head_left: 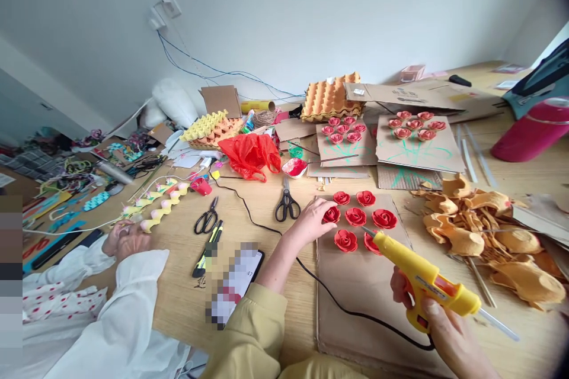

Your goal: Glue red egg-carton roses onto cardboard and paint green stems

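My left hand has its fingers closed around the edge of a red rose at the left of a group of several red roses. These lie on a flat cardboard sheet in front of me. In my right hand is a yellow hot glue gun, gripped by its handle. Its nozzle points left, close to the middle roses and partly covering the lower right one. A clear glue stick protrudes from its back end.
Torn orange egg-carton pieces lie at right, near a pink bottle. Two cardboard panels with roses stand behind. Scissors, a box cutter, a phone and the gun's black cord lie leftward. A co-worker's hands are at far left.
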Demonstrator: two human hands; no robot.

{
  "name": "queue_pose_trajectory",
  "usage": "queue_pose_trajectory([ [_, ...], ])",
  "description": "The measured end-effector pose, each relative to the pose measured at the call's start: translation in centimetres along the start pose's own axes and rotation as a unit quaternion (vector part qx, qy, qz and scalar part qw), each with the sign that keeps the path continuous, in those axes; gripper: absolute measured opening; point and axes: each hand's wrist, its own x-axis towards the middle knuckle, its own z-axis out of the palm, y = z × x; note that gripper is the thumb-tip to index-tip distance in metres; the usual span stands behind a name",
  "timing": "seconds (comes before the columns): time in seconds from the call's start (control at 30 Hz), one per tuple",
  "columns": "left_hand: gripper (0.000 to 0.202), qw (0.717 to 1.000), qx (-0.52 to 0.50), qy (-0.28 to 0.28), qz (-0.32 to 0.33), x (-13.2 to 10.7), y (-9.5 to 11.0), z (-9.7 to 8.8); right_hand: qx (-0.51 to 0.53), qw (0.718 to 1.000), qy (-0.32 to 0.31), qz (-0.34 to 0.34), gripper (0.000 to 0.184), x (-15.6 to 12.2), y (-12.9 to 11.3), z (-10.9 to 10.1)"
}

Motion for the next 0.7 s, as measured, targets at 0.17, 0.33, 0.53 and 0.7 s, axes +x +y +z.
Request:
queue_pose_trajectory([
  [0.17, 0.05, 1.0, 0.015, -0.004, -0.001, -0.2, -0.3, 0.4, 0.011, 1.0, -0.006, 0.001, 0.05, -0.2, 0.3, -0.1],
  [0.33, 0.049, 1.0, 0.021, -0.002, 0.0, -0.3, -0.4, 0.7, 0.016, 1.0, -0.024, 0.012, 0.05, -0.4, 0.8, -0.2],
  [0.53, 0.048, 0.999, 0.052, -0.011, 0.003, 0.2, -0.1, 0.7, 0.005, 1.0, -0.009, 0.015, 0.052, 0.2, -0.1, 0.1],
  [0.7, 0.054, 0.999, 0.046, -0.02, -0.008, 0.1, 0.2, 0.2, 0.002, 1.0, -0.016, 0.02, 0.055, 0.3, -0.4, 0.3],
])
